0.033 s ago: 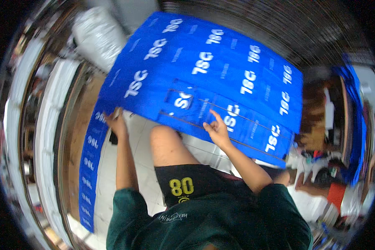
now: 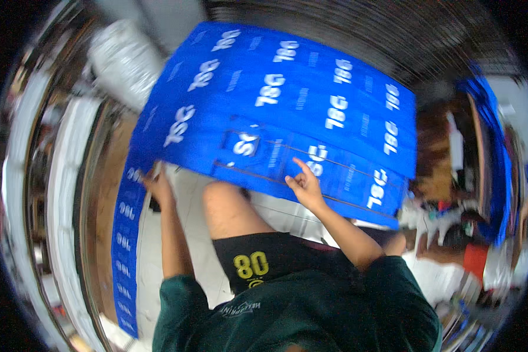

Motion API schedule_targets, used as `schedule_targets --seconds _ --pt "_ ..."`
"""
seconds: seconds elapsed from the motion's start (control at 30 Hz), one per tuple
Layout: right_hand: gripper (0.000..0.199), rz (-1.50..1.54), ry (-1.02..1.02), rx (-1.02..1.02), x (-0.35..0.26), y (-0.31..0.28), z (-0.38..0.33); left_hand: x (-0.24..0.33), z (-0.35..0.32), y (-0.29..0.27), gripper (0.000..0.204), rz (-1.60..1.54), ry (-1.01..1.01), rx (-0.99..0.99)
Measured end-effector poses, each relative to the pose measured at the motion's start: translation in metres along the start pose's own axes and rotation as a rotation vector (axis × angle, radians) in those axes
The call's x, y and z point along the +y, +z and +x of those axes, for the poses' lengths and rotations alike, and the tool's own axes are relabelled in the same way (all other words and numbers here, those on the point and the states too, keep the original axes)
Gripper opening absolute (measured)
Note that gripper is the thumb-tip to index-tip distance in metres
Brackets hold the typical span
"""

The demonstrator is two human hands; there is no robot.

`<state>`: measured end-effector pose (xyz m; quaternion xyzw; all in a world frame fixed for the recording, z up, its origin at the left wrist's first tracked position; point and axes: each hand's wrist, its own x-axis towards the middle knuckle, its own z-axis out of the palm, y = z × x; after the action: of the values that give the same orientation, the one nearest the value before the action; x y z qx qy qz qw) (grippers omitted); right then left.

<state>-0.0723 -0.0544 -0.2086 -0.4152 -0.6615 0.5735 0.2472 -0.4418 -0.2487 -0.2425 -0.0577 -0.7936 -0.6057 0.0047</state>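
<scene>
A large blue printed sheet point(image 2: 217, 126) with white lettering lies spread in front of me, over my knees. Dark seam-like lines frame a smaller square patch point(image 2: 242, 142) near its front edge. From its left corner a narrow blue strip point(image 2: 123, 246) of the same print runs down toward me. My left hand point(image 2: 160, 186) has its fingers closed at that corner, where strip and sheet meet. Above the front part of the sheet is my right hand point(image 2: 306, 189), index finger stretched out and thumb apart, with nothing visible in it.
White stacked boards or rails point(image 2: 70, 193) line the left side, beside a brown board point(image 2: 102, 234). A clear-wrapped white bundle point(image 2: 123, 61) stands at the back left. More blue material point(image 2: 491, 158) hangs at the right, near a red piece point(image 2: 474, 261) and mixed clutter.
The whole view has shifted slightly, so the sheet appears a little farther left. Both hands keep nearly the same place on or over it.
</scene>
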Motion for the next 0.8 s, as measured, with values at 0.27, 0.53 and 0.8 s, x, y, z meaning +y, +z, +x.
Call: schedule_targets --seconds 0.27,0.53,0.8 --pt "0.043 -0.433 -0.052 0.549 0.001 -0.207 -0.097 0.139 -0.172 0.016 0.046 -0.236 0.062 -0.512" --pt "0.036 -0.769 0.224 0.849 0.026 -0.331 -0.224 0.186 -0.356 0.042 0.045 -0.292 0.03 -1.524" --pt "0.029 -0.411 0.155 0.86 0.04 -0.354 -0.275 0.114 -0.386 0.061 0.043 0.186 0.197 -1.692"
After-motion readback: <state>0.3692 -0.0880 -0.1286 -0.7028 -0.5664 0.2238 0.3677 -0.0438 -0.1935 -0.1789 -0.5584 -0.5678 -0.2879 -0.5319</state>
